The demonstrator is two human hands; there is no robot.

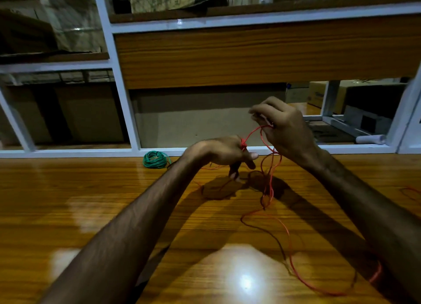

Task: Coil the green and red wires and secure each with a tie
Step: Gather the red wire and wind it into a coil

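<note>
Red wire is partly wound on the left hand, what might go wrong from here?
1. Loose red wire sprawls over the table in crossing loops; pulling may knot it.
2. The few turns around the left hand fingers look small and could slip off.
3. The right hand grip pinches only a thin strand, so tension may drop.

We list a glossy wooden table (91,212): green wire coil (155,159) at its far edge; loose red wire (284,230) sprawling right of that coil.
</note>
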